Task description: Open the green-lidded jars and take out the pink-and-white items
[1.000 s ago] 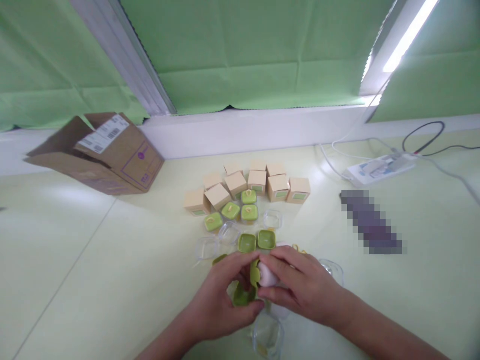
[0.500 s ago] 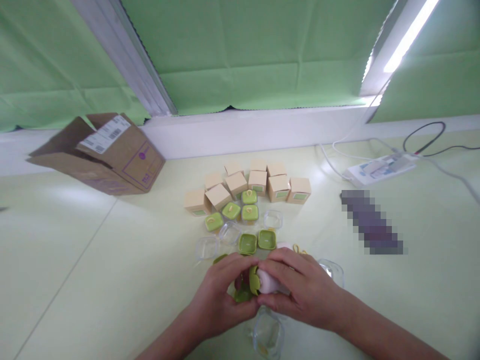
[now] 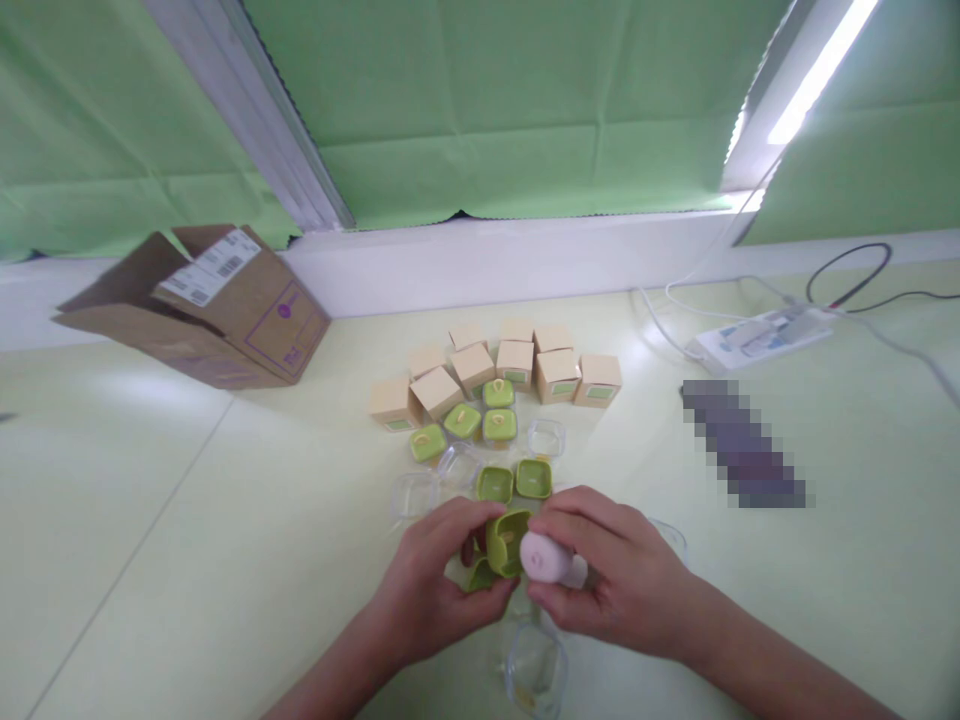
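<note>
My left hand holds a green square lid by its edges, its hollow side turned to the right. Between the thumb and fingers of my right hand is a pale pink rounded cylinder, just right of the lid and apart from its hollow. Another green lid lies under my left hand, partly hidden. Just beyond, two upturned green lids rest on the table. A clear square container is near me, and another clear container stands at the left.
Several closed green-lidded containers stand before a cluster of small cardboard boxes. An open carton is at the back left. On the right are a white power strip with cables and a blurred dark object.
The pink cylinder has come away from the green lid, and its rounded end now faces me. My right hand has turned slightly. The lid's hollow side shows more.
</note>
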A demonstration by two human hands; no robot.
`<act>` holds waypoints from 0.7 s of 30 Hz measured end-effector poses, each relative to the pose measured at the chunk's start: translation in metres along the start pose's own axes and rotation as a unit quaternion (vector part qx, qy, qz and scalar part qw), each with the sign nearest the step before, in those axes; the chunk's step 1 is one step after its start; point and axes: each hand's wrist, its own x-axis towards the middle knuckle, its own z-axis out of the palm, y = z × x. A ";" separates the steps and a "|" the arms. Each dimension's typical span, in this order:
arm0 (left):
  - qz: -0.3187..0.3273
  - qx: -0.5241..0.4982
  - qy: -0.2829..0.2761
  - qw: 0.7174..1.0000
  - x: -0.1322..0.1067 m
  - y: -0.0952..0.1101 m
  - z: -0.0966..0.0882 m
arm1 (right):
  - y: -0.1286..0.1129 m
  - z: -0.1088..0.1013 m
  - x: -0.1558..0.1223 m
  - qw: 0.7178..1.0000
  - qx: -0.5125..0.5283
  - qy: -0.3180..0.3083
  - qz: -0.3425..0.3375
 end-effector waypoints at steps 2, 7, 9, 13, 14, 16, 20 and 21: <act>0.000 -0.001 0.004 1.000 0.000 -0.002 -0.001 | 0.001 -0.003 0.001 1.000 0.028 0.009 0.010; -0.009 0.023 0.008 1.000 0.001 -0.004 -0.005 | 0.004 -0.014 0.005 0.997 0.046 0.043 0.038; -0.015 0.039 0.012 0.999 0.001 -0.005 -0.009 | 0.006 -0.017 0.006 0.997 0.040 0.049 0.047; -0.042 0.035 0.033 0.998 0.000 -0.015 -0.018 | 0.011 -0.023 0.005 0.996 0.024 0.058 0.061; -0.054 0.031 0.037 0.997 -0.001 -0.019 -0.020 | 0.013 -0.024 0.005 0.996 0.019 0.061 0.065; -0.077 0.028 0.047 0.996 -0.004 -0.028 -0.024 | 0.016 -0.026 0.006 0.995 0.008 0.063 0.076; -0.101 0.060 0.042 0.992 -0.005 -0.040 -0.030 | 0.021 -0.032 0.009 0.993 -0.021 0.038 0.111; -0.100 0.074 0.039 0.991 -0.005 -0.042 -0.032 | 0.023 -0.033 0.009 0.992 -0.027 0.028 0.121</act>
